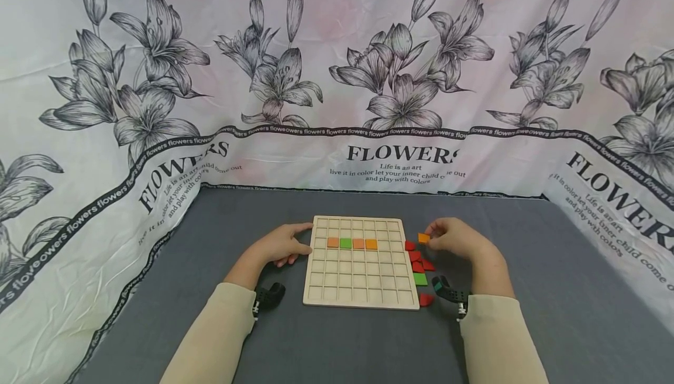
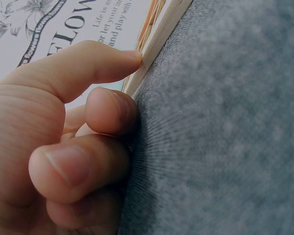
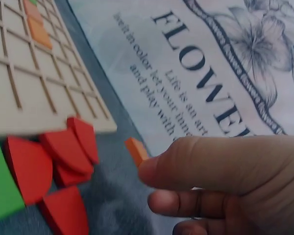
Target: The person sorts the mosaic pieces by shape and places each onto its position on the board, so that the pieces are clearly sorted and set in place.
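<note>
A pale wooden grid board (image 1: 347, 296) lies flat on the grey table. In one of its upper rows sit several square tiles, among them a green tile (image 1: 345, 243) and an orange tile (image 1: 371, 244). At the board's left edge is my left hand (image 1: 279, 244), index finger and thumb touching the rim; the left wrist view shows a fingertip against the wooden side (image 2: 159, 36). Just off the right edge, my right hand (image 1: 457, 236) pinches an orange square tile (image 3: 135, 151) between thumb and fingers, held above the table.
Several red pieces with curved sides (image 1: 418, 266) lie along the board's right edge, some overlapping. Beside them is a green square tile (image 1: 420, 279), with another red piece (image 1: 426, 300) nearer me. A flower-printed cloth (image 1: 400, 161) hangs behind the table.
</note>
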`<state>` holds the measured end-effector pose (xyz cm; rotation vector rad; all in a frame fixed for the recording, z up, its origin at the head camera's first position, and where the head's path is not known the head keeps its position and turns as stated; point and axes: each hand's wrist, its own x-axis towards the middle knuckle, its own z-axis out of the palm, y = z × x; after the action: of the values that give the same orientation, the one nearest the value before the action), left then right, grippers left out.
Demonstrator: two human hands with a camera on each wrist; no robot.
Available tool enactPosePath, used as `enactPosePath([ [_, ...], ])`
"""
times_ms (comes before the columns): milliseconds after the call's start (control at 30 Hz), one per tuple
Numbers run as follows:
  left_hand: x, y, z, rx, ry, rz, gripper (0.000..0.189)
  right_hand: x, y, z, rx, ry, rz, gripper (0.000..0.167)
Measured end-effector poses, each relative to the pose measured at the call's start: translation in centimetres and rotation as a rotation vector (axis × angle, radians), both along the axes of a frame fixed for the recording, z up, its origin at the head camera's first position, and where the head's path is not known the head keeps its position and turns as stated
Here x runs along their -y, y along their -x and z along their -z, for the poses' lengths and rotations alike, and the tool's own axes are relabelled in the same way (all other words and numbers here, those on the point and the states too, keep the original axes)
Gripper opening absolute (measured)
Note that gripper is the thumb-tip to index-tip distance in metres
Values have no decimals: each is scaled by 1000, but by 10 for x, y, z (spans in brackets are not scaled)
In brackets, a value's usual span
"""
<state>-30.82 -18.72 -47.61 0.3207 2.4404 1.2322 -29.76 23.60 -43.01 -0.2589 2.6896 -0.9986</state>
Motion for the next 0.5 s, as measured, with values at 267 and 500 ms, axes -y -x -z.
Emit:
enactPosePath([
  [267, -1, -1, -2, 2, -2, -4, 75, 24, 0, -11, -83, 14, -30, 23],
  [500, -1, -1, -1, -1, -2, -7, 75, 45, 2, -8, -68, -12, -66, 25],
])
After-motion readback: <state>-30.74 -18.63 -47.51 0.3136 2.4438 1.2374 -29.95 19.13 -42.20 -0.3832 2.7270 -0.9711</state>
